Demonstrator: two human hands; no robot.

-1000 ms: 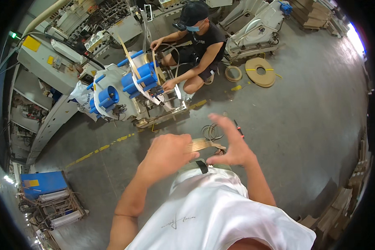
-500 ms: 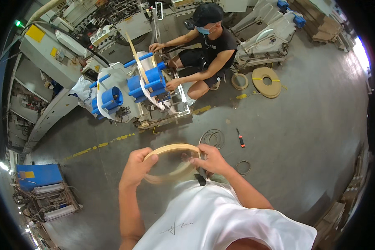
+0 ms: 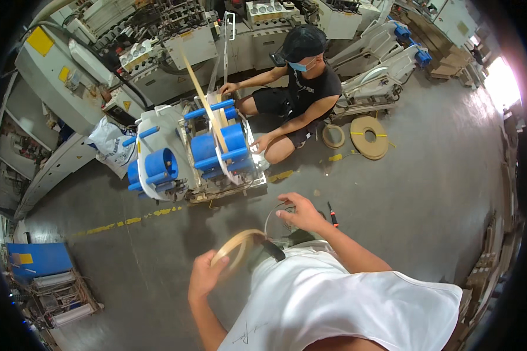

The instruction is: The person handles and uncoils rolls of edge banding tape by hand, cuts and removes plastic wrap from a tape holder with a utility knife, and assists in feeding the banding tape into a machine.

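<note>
At the lower left of the frame stands a blue-topped cart point(image 3: 41, 257), and a worn yellow line point(image 3: 123, 223) runs across the floor toward the middle. Left of the lower centre, the left hand point(image 3: 206, 275) is clamped on the near side of a tan coil point(image 3: 235, 241), thumb over the band. The coil lies up and to the right of that grip, tilted, its longer span rising from lower left to upper right. Above it, at upper centre, are blue spools point(image 3: 219, 143). The right hand point(image 3: 303, 213), just right of the frame's centre, is up and to the right of the coil and apart from it; the left is nearer. Its thumb and forefinger look parted, but whether they pinch the thin grey loop beside them I cannot tell. Farther right, a red-handled tool point(image 3: 334, 219) lies on the floor
</note>
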